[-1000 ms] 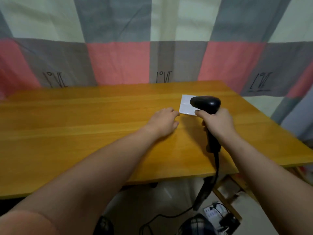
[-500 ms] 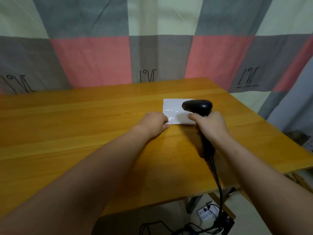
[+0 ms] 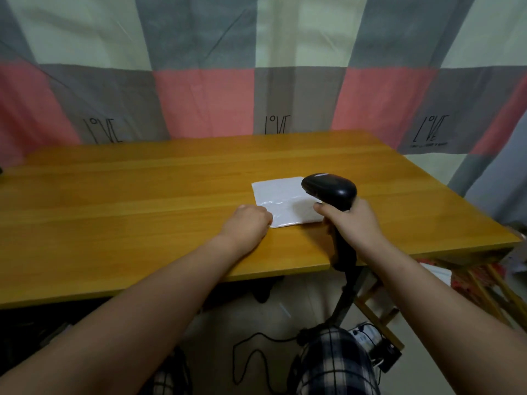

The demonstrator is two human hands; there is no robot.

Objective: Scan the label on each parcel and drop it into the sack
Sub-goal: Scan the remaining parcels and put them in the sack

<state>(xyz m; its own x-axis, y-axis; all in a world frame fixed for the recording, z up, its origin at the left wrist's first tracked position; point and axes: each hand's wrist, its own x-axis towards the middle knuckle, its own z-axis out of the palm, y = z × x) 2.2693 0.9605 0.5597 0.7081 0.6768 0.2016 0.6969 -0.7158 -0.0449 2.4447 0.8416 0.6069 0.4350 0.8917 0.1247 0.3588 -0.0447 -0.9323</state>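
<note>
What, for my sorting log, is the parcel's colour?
White and glossy: the parcel lies flat on the table, seen best in the head view.

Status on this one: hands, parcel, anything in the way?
Right hand grips scanner, its head over the parcel. Left hand curled at parcel's near left corner, grip hidden. Parcel flat on table; sack out of view, nothing blocking.
</note>
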